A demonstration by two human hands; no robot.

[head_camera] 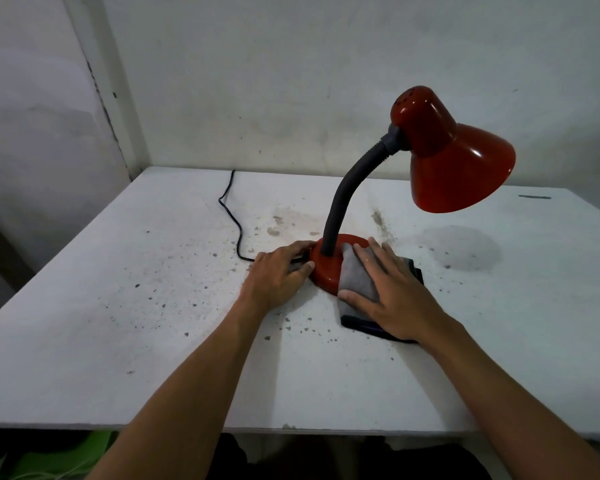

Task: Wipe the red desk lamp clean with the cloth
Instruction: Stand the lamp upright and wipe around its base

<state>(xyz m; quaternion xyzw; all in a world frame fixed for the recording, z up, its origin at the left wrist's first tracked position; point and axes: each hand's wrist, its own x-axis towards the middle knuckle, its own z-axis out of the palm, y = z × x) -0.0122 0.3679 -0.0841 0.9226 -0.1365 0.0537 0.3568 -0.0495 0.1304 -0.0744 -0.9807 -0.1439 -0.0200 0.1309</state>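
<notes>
- I see the red desk lamp (426, 174) standing on the table (125, 306) just ahead of both hands: a glossy enamelled cone shade with small vent holes at its cap, well above and beyond the right hand.
- Its neck (347, 195) is a ribbed, dark grey flexible tube that curves up from a round, domed red base (326, 268) lying between my two hands.
- The left hand (278, 275) lies flat with fingers spread, fingertips touching the base's left edge, steadying it without closing around anything.
- The right hand (392, 292) presses palm down, fingers extended, on the cloth (357, 278), pinning it rather than gripping it.
- The cloth looks soft and matte, grey on top with a darker layer or edge underneath; it drapes over the right side of the base and spills onto the table under the right palm.
- A thin black cord (234, 216) snakes from under the left fingers away toward the far edge.
- The tabletop is flat, white and painted, speckled with dark chips around the left hand and brownish stains beyond it; a dull greyish patch lies beyond the right hand.
- Behind stands a scuffed, off-white wall (291, 81).
</notes>
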